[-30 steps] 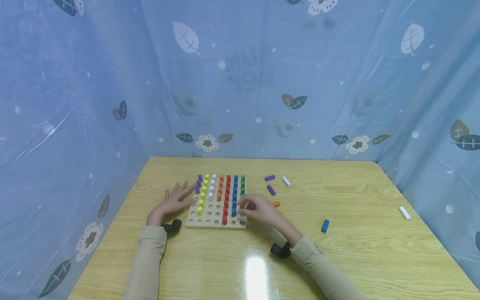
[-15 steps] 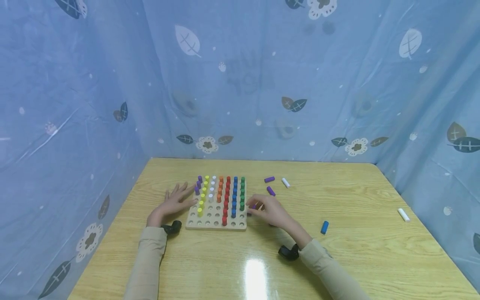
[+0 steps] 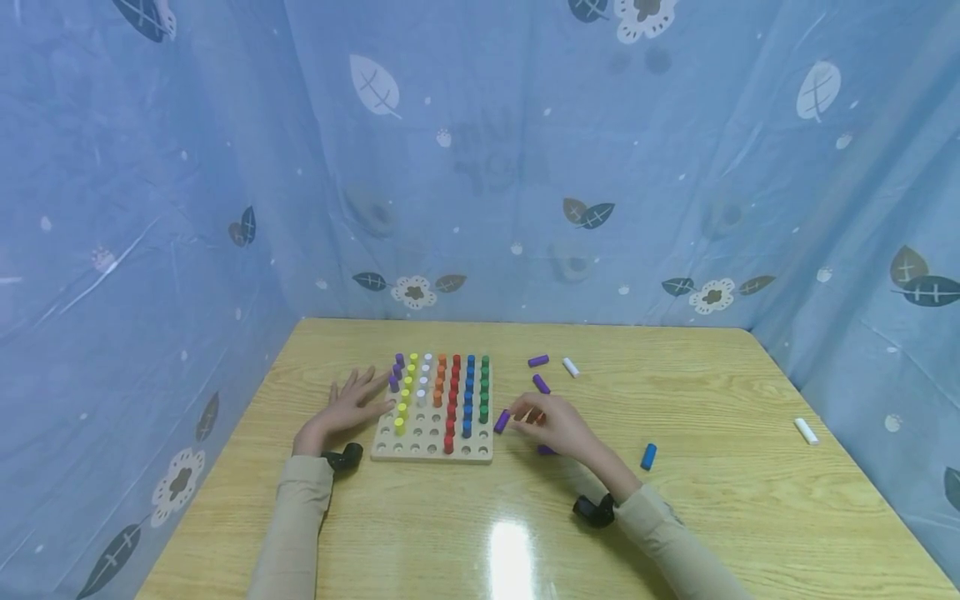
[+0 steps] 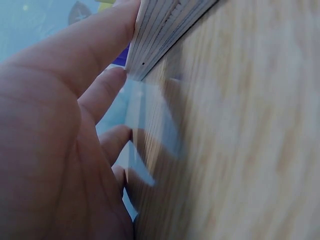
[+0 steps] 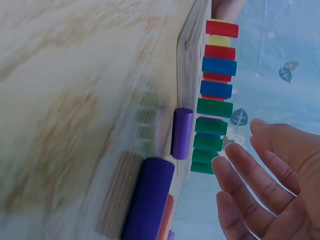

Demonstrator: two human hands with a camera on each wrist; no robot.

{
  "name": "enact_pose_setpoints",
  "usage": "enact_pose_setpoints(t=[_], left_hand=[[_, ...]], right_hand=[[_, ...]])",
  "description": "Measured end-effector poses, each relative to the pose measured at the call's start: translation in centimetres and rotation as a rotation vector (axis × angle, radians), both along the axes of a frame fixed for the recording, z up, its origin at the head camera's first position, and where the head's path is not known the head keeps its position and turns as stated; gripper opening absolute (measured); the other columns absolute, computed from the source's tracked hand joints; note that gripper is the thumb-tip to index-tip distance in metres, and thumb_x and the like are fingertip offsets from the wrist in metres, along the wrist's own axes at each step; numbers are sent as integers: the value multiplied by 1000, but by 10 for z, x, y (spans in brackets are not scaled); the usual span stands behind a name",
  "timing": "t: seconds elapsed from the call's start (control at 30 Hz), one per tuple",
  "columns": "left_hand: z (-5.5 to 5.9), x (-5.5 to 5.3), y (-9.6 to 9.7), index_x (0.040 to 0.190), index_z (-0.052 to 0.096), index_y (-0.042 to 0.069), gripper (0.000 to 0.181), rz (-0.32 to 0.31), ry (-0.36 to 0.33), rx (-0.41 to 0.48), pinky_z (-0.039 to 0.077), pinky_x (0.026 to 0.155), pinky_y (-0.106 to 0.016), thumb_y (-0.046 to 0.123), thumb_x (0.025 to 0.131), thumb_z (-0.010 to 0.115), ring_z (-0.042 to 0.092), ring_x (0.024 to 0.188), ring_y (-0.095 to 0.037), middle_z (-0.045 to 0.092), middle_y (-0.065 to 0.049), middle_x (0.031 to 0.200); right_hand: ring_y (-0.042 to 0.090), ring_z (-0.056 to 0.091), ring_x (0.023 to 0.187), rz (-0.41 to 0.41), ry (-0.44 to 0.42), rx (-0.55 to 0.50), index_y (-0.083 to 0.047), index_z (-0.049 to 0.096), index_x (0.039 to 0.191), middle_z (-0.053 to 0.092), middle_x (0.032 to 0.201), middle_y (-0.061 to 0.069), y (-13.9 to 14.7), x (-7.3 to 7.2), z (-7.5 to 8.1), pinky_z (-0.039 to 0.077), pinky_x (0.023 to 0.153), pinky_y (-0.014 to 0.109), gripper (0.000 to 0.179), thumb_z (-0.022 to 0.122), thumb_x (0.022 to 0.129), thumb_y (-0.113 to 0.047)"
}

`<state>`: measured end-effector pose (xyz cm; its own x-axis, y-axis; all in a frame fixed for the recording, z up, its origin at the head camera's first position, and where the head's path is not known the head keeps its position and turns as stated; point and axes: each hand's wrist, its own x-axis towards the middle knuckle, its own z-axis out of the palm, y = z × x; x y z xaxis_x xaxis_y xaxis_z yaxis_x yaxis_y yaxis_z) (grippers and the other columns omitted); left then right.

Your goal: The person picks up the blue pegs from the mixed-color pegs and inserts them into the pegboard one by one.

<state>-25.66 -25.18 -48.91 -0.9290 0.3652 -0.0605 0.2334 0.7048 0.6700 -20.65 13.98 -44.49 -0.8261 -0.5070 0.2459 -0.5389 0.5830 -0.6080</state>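
Observation:
A wooden pegboard (image 3: 432, 457) with rows of round holes stands on the table, coloured pegs upright in columns. My left hand (image 3: 348, 410) lies at its left edge, fingers spread; in the left wrist view, fingertips touch the board's side. To the right of the board, my right hand (image 3: 555, 425) hovers over loose pegs with fingers loosely bent. Nothing is between its fingers in the right wrist view. A purple peg (image 3: 502, 422) lies close to the board's right edge, near those fingertips. Another purple peg (image 5: 147, 200) and an orange peg (image 5: 167, 217) lie partly under the hand.
Farther back lie a purple peg (image 3: 538, 361), one more purple peg (image 3: 542, 384) and a white peg (image 3: 571, 367). Toward the right are a blue peg (image 3: 648, 456) and a white peg (image 3: 806, 431). A patterned blue curtain (image 3: 480, 167) encloses the table (image 3: 712, 517).
My right hand has drawn back rightward from the green column, uncovering its nearest green peg and the purple peg beside the board. The left hand has stayed in place.

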Motion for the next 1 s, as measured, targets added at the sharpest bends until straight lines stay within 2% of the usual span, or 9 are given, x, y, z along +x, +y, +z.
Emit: enact_pose_setpoints(t=[0.37, 0.8, 1.0], left_hand=[[-2, -1, 0, 148, 22, 23, 71, -1, 2, -2, -22, 102, -63, 51, 90, 51, -15, 139, -40, 3, -16, 155], [-2, -1, -2, 148, 21, 26, 70, 3, -16, 2, -22, 103, -62, 53, 90, 50, -15, 140, -39, 3, -15, 156], [0, 0, -1, 148, 22, 25, 71, 1, -21, 7, -22, 103, -62, 53, 90, 50, -15, 140, -38, 3, -15, 156]], right_hand=[[13, 63, 78, -38, -26, 12, -9, 66, 99, 67, 90, -3, 18, 7, 2, 52, 68, 23, 16, 67, 86, -19], [9, 62, 78, -53, -11, -9, -13, 67, 94, 67, 89, -6, 38, 8, -1, 52, 66, 22, 9, 67, 85, -18], [11, 62, 79, -88, -50, -1, -17, 69, 97, 67, 91, -6, 47, 10, 0, 52, 68, 23, 12, 67, 86, -21]])
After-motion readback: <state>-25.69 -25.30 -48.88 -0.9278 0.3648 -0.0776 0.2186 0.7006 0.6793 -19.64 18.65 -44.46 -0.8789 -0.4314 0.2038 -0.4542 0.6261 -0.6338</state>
